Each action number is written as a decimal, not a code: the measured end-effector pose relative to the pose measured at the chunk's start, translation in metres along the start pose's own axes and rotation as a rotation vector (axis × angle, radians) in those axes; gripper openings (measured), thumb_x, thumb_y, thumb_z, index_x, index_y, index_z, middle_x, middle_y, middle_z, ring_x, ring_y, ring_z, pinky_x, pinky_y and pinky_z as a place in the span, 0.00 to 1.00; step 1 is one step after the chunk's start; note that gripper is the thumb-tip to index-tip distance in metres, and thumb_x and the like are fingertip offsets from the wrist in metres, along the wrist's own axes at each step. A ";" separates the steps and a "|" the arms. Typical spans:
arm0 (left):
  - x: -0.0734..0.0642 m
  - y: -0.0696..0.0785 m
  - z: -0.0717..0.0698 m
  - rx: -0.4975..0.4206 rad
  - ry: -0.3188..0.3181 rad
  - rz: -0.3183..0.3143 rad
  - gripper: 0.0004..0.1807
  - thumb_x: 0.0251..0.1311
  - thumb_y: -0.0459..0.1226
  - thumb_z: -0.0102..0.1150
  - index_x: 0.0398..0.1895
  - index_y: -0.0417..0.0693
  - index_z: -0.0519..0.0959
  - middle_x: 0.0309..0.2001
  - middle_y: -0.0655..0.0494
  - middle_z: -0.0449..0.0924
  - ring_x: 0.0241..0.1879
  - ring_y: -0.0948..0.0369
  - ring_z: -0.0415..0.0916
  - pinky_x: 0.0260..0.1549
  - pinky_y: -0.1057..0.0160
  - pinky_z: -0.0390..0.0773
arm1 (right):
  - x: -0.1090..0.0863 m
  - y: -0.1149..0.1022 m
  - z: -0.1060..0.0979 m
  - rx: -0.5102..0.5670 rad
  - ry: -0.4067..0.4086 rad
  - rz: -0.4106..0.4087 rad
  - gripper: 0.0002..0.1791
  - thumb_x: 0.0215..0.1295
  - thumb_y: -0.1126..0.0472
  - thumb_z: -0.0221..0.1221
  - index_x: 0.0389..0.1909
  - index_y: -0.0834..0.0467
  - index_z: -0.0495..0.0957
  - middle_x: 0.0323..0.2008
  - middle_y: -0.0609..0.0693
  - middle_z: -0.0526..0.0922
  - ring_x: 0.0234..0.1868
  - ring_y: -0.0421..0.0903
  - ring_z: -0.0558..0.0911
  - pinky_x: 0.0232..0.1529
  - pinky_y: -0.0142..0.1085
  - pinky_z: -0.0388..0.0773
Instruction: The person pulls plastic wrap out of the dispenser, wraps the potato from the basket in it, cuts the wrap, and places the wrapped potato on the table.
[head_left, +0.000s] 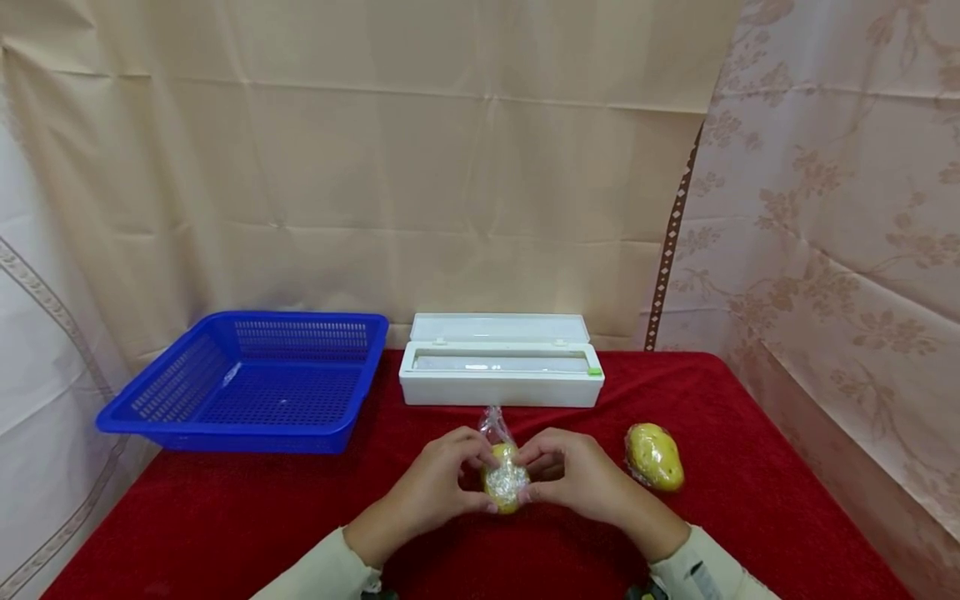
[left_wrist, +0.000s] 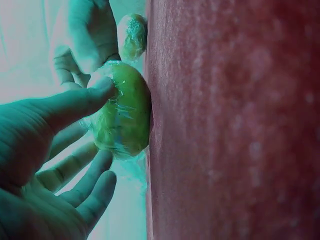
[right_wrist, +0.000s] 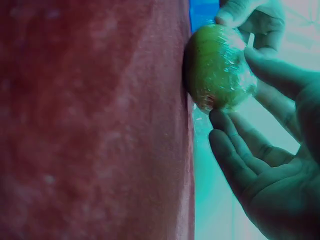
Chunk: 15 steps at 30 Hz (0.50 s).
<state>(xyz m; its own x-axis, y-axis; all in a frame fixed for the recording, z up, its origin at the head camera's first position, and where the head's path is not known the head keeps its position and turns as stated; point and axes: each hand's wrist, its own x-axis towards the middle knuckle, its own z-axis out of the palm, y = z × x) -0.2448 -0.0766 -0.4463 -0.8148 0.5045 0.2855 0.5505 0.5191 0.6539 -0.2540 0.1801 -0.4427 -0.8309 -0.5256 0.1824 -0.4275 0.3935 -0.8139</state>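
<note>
A yellow potato [head_left: 505, 488] in clear plastic wrap sits on the red cloth between both hands, a loose twist of film [head_left: 492, 423] sticking out from its far end. On its left side, my left hand [head_left: 441, 475] holds it between thumb and fingers. From the opposite side my right hand [head_left: 581, 477] holds it the same way. The left wrist view shows the thumb pressing the film on the potato [left_wrist: 131, 117]. Seen from the right wrist, the film looks shiny and wrinkled over the potato [right_wrist: 207, 65]. To the right lies another wrapped potato [head_left: 656, 457].
Behind the hands stands a white cling film box [head_left: 498, 392], its lid [head_left: 498, 326] raised and a roll inside. A blue plastic basket [head_left: 251, 429] with a small scrap of film in it stands at the left. Cloth curtains [head_left: 390, 167] hang behind the table.
</note>
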 end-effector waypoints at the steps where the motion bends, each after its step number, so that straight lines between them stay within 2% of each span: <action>1: 0.000 0.000 0.000 0.019 -0.001 -0.004 0.23 0.44 0.41 0.85 0.43 0.58 0.84 0.52 0.65 0.79 0.51 0.64 0.78 0.51 0.62 0.81 | 0.000 0.000 -0.001 -0.004 0.001 -0.008 0.14 0.59 0.56 0.76 0.45 0.48 0.87 0.49 0.47 0.85 0.48 0.46 0.88 0.46 0.36 0.86; 5: -0.001 0.001 0.001 0.057 -0.006 -0.021 0.27 0.42 0.42 0.86 0.46 0.60 0.80 0.53 0.66 0.78 0.56 0.63 0.73 0.58 0.58 0.77 | -0.001 0.001 -0.001 -0.054 0.040 -0.035 0.10 0.63 0.55 0.73 0.45 0.46 0.88 0.48 0.44 0.85 0.48 0.48 0.86 0.44 0.33 0.84; 7: -0.002 0.002 0.001 0.031 -0.010 -0.024 0.29 0.42 0.42 0.86 0.47 0.60 0.78 0.53 0.65 0.76 0.55 0.62 0.73 0.57 0.57 0.78 | -0.001 0.000 0.001 -0.096 0.075 -0.043 0.09 0.62 0.54 0.73 0.43 0.44 0.89 0.46 0.42 0.84 0.47 0.48 0.84 0.43 0.34 0.83; 11: -0.003 0.005 0.003 0.012 0.021 -0.025 0.28 0.44 0.47 0.85 0.46 0.58 0.77 0.50 0.62 0.73 0.49 0.61 0.75 0.49 0.62 0.80 | 0.000 -0.004 0.004 -0.188 0.144 -0.058 0.12 0.57 0.55 0.77 0.41 0.41 0.87 0.45 0.40 0.81 0.45 0.47 0.81 0.41 0.36 0.82; 15: -0.004 0.006 0.003 0.053 0.074 -0.054 0.26 0.46 0.49 0.84 0.43 0.55 0.78 0.42 0.60 0.75 0.39 0.64 0.75 0.38 0.68 0.78 | 0.001 -0.010 0.006 -0.297 0.193 -0.075 0.21 0.52 0.55 0.79 0.46 0.43 0.84 0.49 0.38 0.79 0.51 0.45 0.80 0.49 0.41 0.82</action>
<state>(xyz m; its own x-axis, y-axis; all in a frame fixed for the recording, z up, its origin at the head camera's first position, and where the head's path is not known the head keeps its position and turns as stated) -0.2375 -0.0737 -0.4455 -0.8535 0.4239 0.3031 0.5130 0.5807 0.6322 -0.2480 0.1712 -0.4381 -0.8330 -0.4205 0.3595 -0.5512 0.5759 -0.6038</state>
